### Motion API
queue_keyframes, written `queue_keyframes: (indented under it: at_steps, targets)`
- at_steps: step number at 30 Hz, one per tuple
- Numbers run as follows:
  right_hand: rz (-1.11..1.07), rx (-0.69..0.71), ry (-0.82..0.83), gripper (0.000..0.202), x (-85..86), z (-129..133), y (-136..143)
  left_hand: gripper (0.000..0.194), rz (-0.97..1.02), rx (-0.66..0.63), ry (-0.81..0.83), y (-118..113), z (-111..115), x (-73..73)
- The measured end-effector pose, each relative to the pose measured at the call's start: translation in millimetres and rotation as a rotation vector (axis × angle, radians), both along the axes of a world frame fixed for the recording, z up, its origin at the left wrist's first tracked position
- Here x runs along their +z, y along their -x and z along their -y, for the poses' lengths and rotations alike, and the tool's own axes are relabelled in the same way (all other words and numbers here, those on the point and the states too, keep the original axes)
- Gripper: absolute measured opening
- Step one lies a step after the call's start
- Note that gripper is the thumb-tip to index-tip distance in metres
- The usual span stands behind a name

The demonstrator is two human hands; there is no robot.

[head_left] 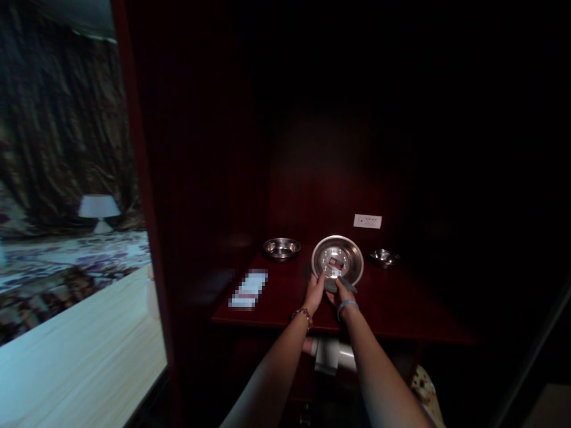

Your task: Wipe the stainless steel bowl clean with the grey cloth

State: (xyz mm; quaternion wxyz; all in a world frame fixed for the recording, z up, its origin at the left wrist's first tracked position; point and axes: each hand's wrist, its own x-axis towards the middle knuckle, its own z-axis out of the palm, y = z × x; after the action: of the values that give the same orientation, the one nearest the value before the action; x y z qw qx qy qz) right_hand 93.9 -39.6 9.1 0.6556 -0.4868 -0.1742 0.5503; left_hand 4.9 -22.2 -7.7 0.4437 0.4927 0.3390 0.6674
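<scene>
A shiny metal bowl (pixel 352 257) is tilted up with its inside towards me, a red and dark label stuck on its bottom. My left hand (pixel 315 291), with a beaded bracelet at the wrist, is closed on the bowl's lower left rim. A grey cloth (pixel 348 285) lies against the lower rim, and my right hand (pixel 341 293) is closed on it, thumb uppermost. The fingers of both hands are partly hidden. Two other metal bowls rest on the dark red desktop (pixel 285 300): one bowl (pixel 282 249) to the left and a smaller bowl (pixel 384 258) to the right.
A pixelated white item (pixel 248 289) lies at the desktop's left. A white power socket (pixel 367 221) is on the back panel. Below the desktop is a white cylinder (pixel 345 355). Beyond the left side panel (pixel 147 226) stand a lamp (pixel 99 208) and a pale wooden surface (pixel 89 351).
</scene>
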Motion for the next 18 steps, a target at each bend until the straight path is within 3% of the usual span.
queue_keyframes:
  at_steps: [7,13,18]
  targets:
    - [0.026,-0.053,-0.024,0.019,-2.9,9,3,0.046,-0.031,-0.025,-0.047,2,0,1.8]
    - [-0.028,-0.146,-0.031,0.02,3.1,14,15,0.04,-0.061,-0.006,0.038,4,8,11.7]
    - [-0.002,-0.1,-0.004,0.018,6.6,6,5,0.039,-0.134,-0.18,0.08,4,-2,8.4]
